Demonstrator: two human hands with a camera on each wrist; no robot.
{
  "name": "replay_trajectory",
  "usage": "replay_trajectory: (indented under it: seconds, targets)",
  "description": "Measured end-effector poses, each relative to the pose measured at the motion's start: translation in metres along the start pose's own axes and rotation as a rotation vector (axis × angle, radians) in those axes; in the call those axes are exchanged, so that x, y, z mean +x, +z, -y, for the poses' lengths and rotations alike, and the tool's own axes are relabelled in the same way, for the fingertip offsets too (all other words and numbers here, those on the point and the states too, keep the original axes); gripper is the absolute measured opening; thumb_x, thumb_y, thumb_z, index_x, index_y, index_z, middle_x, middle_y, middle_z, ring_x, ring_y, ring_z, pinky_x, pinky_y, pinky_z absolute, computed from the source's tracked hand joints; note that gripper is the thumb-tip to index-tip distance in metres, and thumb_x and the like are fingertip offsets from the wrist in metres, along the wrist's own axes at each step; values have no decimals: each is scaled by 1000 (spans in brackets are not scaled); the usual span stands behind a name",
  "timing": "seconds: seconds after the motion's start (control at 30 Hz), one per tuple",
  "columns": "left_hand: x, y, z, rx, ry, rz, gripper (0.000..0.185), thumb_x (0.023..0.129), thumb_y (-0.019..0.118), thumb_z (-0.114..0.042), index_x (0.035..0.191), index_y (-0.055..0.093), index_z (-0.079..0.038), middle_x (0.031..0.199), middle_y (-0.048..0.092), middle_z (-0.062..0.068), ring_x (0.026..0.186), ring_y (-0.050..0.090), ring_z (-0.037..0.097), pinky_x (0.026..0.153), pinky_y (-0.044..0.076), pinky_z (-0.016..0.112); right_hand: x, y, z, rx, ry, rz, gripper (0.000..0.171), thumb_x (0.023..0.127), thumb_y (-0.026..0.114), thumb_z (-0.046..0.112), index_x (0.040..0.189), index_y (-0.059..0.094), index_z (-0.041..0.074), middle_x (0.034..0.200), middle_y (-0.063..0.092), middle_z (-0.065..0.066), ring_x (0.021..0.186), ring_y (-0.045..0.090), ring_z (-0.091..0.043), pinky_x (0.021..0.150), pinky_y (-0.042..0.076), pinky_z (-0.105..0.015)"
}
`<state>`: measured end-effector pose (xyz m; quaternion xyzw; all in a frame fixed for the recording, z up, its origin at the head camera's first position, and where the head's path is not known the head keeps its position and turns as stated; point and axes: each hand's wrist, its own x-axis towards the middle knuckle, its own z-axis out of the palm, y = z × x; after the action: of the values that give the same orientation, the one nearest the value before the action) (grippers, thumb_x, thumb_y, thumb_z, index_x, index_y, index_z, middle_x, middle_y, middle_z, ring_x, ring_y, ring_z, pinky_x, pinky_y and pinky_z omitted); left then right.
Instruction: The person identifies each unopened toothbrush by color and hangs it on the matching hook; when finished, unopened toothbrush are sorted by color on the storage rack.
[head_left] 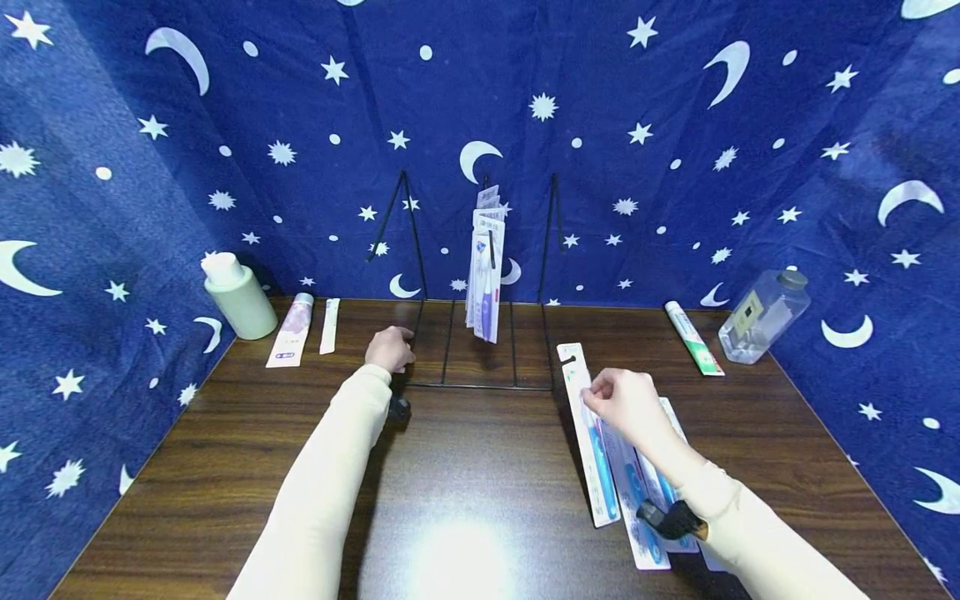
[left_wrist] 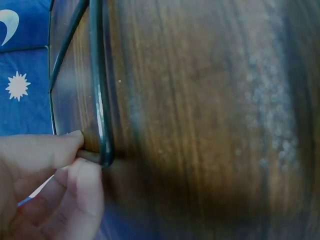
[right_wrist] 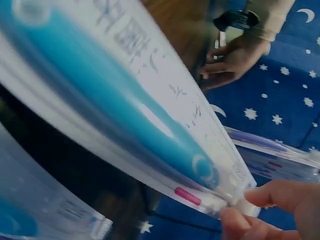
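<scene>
My left hand [head_left: 390, 349] pinches the front left corner of a black wire display rack [head_left: 480, 386] between thumb and fingers; the left wrist view shows the pinched wire [left_wrist: 102, 120] up close. On the rack's middle hook hangs a row of packaged toothbrushes [head_left: 486, 283], the front one purple. With thumb and fingertips, my right hand [head_left: 628, 406] pinches one end of a blue packaged toothbrush [right_wrist: 125, 95], its card slanting over the table. Under the right forearm lie several more packaged toothbrushes [head_left: 637, 508], partly hidden by the arm.
Back left on the wooden table [head_left: 225, 467] are a pale green bottle [head_left: 243, 300], a pink tube [head_left: 291, 332] and a slim white packet [head_left: 329, 326]. A green and white toothpaste tube [head_left: 693, 337] and a clear bottle [head_left: 763, 317] stand back right. Star-patterned blue cloth [head_left: 675, 125] surrounds the table.
</scene>
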<state>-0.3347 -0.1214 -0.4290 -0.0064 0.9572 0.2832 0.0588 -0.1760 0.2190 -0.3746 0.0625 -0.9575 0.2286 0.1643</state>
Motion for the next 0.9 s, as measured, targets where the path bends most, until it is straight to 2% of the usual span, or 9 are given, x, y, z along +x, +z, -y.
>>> replay_trajectory:
  seconds: [0.23,0.47,0.67,0.9]
  targets:
    - [-1,-4,3,0,3,-8,47,75,63,-3,122,62,-5,98,69,15,44,56,7,44,51,19,5,-12,13,97,-70,-227,9,74,73,11,70,67,7,58,63,0,52,55,-9,47,44,-21]
    - [-2,-5,3,-19,-12,-10,47,75,63,-3,122,63,-5,102,69,16,43,55,6,43,51,18,25,-18,28,198,-118,-382,8,75,73,9,72,67,5,62,66,-2,54,55,-4,51,39,-4]
    - [-1,-1,2,-24,-32,0,47,76,64,-3,123,63,-7,106,68,17,43,56,7,43,51,18,43,-21,43,212,-153,-475,8,76,71,11,73,67,4,61,66,-3,54,53,-2,52,37,-3]
    - [0,-1,0,-17,-36,4,46,77,63,-3,123,63,-7,103,69,15,43,56,6,44,51,19,62,-22,58,231,-192,-529,11,77,71,11,75,67,1,61,66,-6,52,55,-10,53,36,-2]
